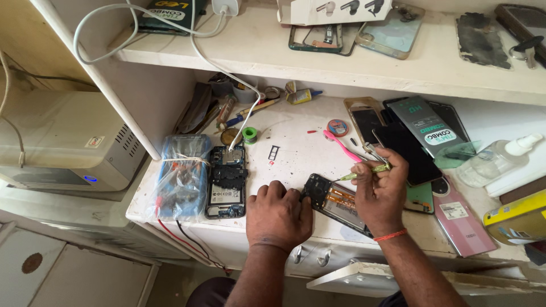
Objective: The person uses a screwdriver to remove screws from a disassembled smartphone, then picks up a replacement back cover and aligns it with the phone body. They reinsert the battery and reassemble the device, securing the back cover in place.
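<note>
Head view: the opened phone (335, 203) lies back-off at the front edge of the white bench (296, 145), orange flex cable showing. Left hand (278, 215) is flat, palm down, fingers loosely curled, pressing on the bench and touching the phone's left end, gripping nothing. Right hand (380, 190) sits over the phone's right end, fingers pinched tight around a green-handled screwdriver (367, 171), its tip angled down toward the phone's upper edge. Left of the phone, a second opened phone (226, 182) lies with a white cable plugged in, beside a blue plastic-wrapped bundle (181, 176). Behind the phone, a pink toothbrush (341, 146); to its right, dark phone screens (409, 150) stacked
</note>
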A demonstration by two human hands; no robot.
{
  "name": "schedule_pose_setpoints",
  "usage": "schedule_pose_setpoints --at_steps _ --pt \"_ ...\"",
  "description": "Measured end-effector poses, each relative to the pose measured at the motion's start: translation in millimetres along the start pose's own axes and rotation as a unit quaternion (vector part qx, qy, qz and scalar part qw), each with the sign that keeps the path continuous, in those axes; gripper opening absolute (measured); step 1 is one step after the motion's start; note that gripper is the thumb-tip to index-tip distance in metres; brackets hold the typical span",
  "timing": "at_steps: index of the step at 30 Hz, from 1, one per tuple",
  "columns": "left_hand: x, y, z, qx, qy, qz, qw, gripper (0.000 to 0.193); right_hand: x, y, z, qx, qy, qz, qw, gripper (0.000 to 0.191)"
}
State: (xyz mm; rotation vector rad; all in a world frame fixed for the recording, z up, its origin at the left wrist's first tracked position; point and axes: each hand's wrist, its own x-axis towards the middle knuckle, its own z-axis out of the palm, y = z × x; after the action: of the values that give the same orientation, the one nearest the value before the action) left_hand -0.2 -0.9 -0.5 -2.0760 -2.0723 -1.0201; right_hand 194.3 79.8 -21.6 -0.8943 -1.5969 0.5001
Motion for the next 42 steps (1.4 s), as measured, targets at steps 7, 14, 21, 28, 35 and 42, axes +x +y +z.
schedule_pose_setpoints --at_steps 7,14,21,28,35,42 --pt "-1 -1 2 -0.008 0.022 0.008 1.000 0.024 -3 3 1 0.007 -0.004 -0.006 1.000 0.041" --pt "-1 0 0 -0.004 0.016 0.005 1.000 0.024 -2 4 2 0.003 -0.008 -0.006 1.000 0.041" --pt "0 0 0 0.002 0.011 0.004 1.000 0.025 -1 2 2 -0.011 -0.009 -0.004 1.000 0.040" --pt "-1 1 1 0.001 0.010 0.003 1.000 0.024 13 -22 0 -0.152 -0.035 -0.060 0.986 0.036" --pt "-1 0 -1 -0.009 0.019 0.009 1.000 0.023 42 -63 -4 -0.286 -0.126 -0.123 0.942 0.043" --pt "-1 0 1 -0.010 0.020 0.007 1.000 0.024 47 -75 -7 -0.180 -0.197 -0.080 0.960 0.038"
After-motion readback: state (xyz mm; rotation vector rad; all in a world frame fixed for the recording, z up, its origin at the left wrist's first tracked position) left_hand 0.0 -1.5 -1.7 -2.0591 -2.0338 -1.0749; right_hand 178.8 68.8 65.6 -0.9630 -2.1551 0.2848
